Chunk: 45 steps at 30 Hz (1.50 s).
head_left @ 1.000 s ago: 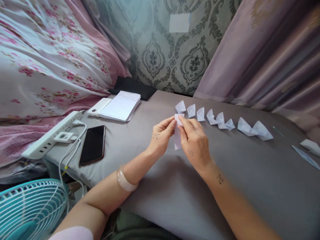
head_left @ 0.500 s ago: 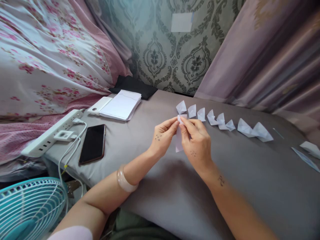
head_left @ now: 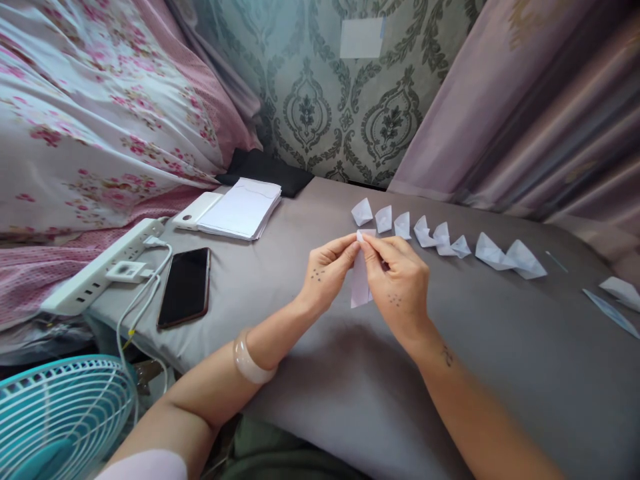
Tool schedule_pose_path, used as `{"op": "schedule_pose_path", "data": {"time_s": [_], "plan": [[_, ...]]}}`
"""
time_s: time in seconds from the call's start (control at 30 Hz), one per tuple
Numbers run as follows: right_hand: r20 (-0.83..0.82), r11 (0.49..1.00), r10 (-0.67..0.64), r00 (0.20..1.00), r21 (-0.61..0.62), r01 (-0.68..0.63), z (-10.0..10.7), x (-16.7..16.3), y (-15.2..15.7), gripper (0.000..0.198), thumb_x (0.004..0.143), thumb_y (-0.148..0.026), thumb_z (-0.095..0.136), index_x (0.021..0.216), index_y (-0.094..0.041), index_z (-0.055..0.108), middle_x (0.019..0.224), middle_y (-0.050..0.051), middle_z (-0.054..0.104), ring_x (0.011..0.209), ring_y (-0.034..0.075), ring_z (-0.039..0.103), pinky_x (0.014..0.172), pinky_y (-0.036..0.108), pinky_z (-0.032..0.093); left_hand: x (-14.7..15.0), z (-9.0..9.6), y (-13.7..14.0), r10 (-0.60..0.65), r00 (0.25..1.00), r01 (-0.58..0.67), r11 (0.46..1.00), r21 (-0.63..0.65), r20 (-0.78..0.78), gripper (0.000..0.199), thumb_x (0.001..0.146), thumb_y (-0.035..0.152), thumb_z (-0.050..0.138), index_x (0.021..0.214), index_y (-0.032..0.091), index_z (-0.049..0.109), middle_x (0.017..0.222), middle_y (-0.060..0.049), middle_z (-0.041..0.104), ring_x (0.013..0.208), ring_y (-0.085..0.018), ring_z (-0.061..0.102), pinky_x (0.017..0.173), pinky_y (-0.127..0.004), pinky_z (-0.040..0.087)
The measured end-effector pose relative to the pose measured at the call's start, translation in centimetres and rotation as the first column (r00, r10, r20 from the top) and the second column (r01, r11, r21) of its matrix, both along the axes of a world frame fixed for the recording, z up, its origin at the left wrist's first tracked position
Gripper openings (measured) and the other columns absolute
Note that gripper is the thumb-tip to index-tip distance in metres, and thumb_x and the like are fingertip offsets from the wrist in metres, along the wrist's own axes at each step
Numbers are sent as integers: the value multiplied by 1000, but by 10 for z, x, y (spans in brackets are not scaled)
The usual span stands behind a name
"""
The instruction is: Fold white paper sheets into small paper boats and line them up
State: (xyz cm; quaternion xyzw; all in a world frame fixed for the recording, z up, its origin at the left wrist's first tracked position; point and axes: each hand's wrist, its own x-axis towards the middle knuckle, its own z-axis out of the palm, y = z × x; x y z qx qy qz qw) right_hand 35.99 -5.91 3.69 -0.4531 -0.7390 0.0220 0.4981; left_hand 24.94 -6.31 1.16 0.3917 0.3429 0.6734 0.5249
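Both hands pinch one folded piece of white paper above the middle of the table. My left hand grips its upper left side between thumb and fingers. My right hand is closed on the upper right side, its thumb and forefinger meeting the left fingertips at a small folded point. The paper's lower part hangs between the hands, and the right hand hides some of it. Just beyond them, several folded paper boats stand in a row running to the right.
On the left lie a stack of white paper, a black phone and a white power strip with cables. A blue fan stands at lower left. More folded paper is at the far right. Curtains hang on both sides.
My right hand has shifted slightly right and down, and more of the hanging paper shows between the hands. The left hand has barely moved and keeps its pinch.
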Motion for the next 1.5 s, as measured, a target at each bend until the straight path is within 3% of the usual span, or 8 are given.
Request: {"op": "schedule_pose_path", "data": {"time_s": [0.3, 0.53, 0.9, 1.07, 1.17, 1.27, 1.4, 1.5], "plan": [[-171, 975, 137, 976, -151, -164, 4, 2, 1, 22, 92, -24, 55, 100, -22, 74, 91, 3, 70, 84, 16, 65, 78, 30, 52, -2, 0, 1, -6, 1000, 6, 1000, 1, -29, 28, 78, 36, 73, 101, 21, 76, 94, -5, 75, 84, -16, 64, 78, -28, 49], [-203, 964, 111, 973, -215, -155, 7, 5, 3, 20, 90, -28, 57, 96, -19, 74, 93, 6, 69, 85, 17, 65, 69, 28, 51, -2, 0, 2, 26, 997, -25, 999, 26, -69, 27, 76, 36, 74, 99, 22, 77, 93, -5, 75, 82, -15, 63, 77, -27, 49], [-122, 940, 62, 991, -327, -99, 9, 9, 4, 23, 90, -32, 53, 91, -19, 73, 92, 7, 73, 80, 20, 65, 74, 34, 50, -3, 2, 0, -38, 999, 38, 999, -10, -2, 27, 76, 39, 74, 95, 20, 77, 92, -6, 75, 84, -16, 65, 81, -32, 52], [-29, 949, 47, 998, -312, -54, 8, 10, 3, 24, 91, -31, 51, 88, -20, 72, 88, 7, 72, 79, 21, 65, 70, 34, 48, -3, 3, -1, -38, 999, 38, 999, -3, 3, 23, 76, 37, 74, 90, 20, 78, 93, -7, 74, 89, -18, 64, 83, -31, 50], [54, 961, 29, 998, -275, -13, 8, 8, 1, 25, 91, -31, 50, 81, -20, 70, 83, 7, 71, 74, 20, 63, 66, 32, 45, -4, 2, -2, 27, 999, -26, 999, 29, -29, 19, 78, 35, 72, 88, 19, 78, 95, -6, 73, 91, -16, 62, 82, -28, 48], [131, 964, 22, 991, -265, 13, 8, 6, -1, 33, 93, -34, 49, 68, -20, 66, 71, 5, 65, 63, 16, 56, 60, 30, 39, -4, 1, -2, 84, 996, -84, 996, 16, -13, 15, 76, 32, 73, 83, 19, 77, 89, -4, 71, 85, -13, 59, 79, -24, 46], [169, 953, 47, 984, -301, 6, 11, 6, -4, 42, 93, -40, 49, 57, -20, 58, 61, 1, 58, 56, 13, 51, 56, 29, 36, -6, 2, -1, 78, 995, -73, 994, -84, 57, 13, 73, 31, 76, 79, 19, 76, 76, -1, 68, 71, -10, 57, 70, -23, 45], [100, 950, 51, 994, -312, -17, 12, 11, 0, 34, 87, -47, 59, 66, -20, 63, 67, 2, 62, 62, 15, 57, 59, 30, 42, -8, 5, 0, 88, 991, -72, 985, -159, 99, 15, 70, 32, 78, 76, 19, 75, 68, 1, 66, 63, -9, 53, 62, -23, 43]]}}
